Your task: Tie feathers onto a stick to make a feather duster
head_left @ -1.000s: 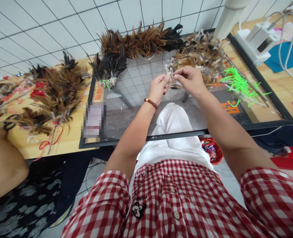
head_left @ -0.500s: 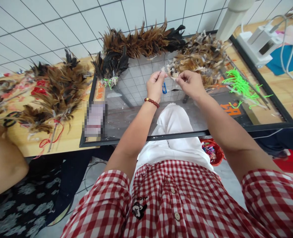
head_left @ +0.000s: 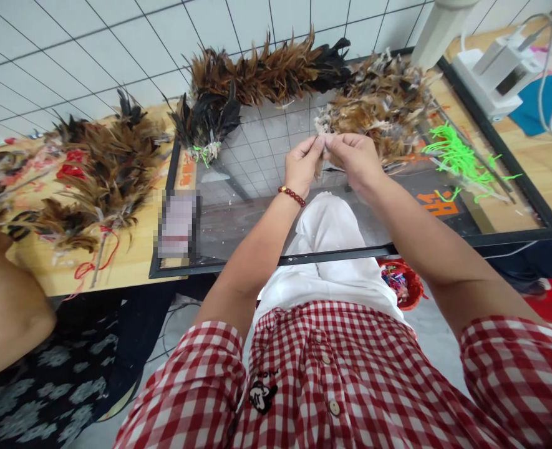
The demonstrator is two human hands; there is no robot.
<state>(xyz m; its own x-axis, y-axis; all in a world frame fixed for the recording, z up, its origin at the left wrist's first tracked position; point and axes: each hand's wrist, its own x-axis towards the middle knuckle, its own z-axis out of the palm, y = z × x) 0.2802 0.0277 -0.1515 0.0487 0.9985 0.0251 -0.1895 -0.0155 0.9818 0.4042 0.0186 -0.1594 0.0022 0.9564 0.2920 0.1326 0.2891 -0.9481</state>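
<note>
My left hand (head_left: pixel 302 163) and my right hand (head_left: pixel 356 159) meet over the glass panel (head_left: pixel 257 218), thumbs and fingers pinched together. Between them is a small brown feather bunch (head_left: pixel 319 167), partly covered by the fingers. Just behind my right hand lies a loose heap of brown and grey feathers (head_left: pixel 373 112). A row of brown and black feathers (head_left: pixel 261 72) runs along the back of the panel. At its left end sits a black feather bunch (head_left: pixel 214 121) with bright green ties. Green strings (head_left: pixel 463 159) lie to the right.
The black frame edge (head_left: pixel 341 254) runs along the front. A white power adapter (head_left: pixel 486 81) with cables is at the back right. More feathers (head_left: pixel 121 159) and red string (head_left: pixel 86 268) lie on the left table, beside another person's arm (head_left: pixel 11 305). Below is a red basket (head_left: pixel 413 290).
My hands have come together, the right moving slightly left, and a small brown feather bunch now shows between them. The blue clip seen under my left hand earlier no longer shows.
</note>
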